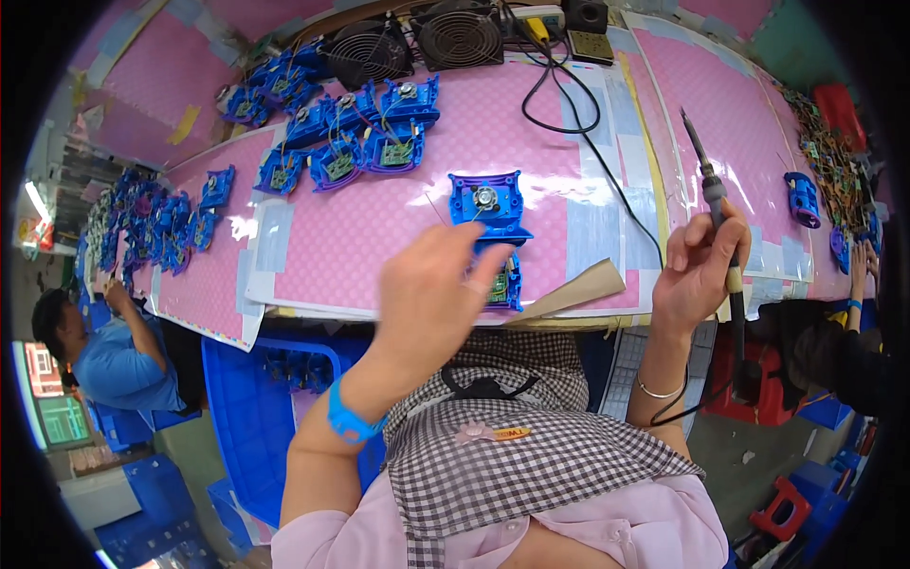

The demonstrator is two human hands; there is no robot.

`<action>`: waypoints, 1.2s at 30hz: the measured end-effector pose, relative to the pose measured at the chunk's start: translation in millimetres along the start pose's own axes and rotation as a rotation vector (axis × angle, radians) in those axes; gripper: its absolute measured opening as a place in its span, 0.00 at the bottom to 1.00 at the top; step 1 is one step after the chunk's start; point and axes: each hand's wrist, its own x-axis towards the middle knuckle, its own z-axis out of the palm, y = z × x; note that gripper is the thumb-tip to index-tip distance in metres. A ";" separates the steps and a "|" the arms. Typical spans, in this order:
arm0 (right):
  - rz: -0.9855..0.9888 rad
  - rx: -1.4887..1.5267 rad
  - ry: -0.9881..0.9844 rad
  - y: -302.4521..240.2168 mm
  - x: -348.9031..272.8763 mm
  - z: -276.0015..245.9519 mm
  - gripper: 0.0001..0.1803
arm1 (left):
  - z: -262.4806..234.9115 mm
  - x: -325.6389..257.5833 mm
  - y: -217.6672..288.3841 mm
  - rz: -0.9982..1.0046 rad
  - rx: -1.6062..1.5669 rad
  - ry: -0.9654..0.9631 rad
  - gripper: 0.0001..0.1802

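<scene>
A head-worn fisheye looks down from close above the checked apron, taking in left hand, right hand and pink-covered table beyond.

Two black fans stand at the worktop's far edge; a red stool, apparently, sits lower right.

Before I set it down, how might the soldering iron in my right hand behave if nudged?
The soldering iron in your right hand should stay stiff, judging by its slim, straight shape. It might roll, since its handle looks rounded. The black cord bends in a loose curve, so it's probably floppy and could tug the iron.
</scene>
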 end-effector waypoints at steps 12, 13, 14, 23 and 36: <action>-0.007 0.005 -0.042 -5.5 2.5 6.4 0.17 | -31.5 -41.2 -86.5 -0.329 0.200 -0.202 0.13; -0.004 -0.020 0.010 -6.7 1.5 1.7 0.17 | -62.1 -46.6 -103.1 -0.432 0.277 -0.192 0.14; -0.027 -0.040 -0.021 -6.9 1.7 -5.6 0.17 | -82.8 -62.3 -138.4 -0.419 0.390 -0.054 0.11; 0.052 -0.080 0.021 7.0 -2.9 -6.2 0.16 | -159.8 -77.1 -292.9 -0.569 0.747 -0.039 0.09; -0.012 -0.343 -0.032 25.3 23.3 -1.1 0.16 | -121.4 -10.6 -452.6 -0.284 0.827 0.133 0.11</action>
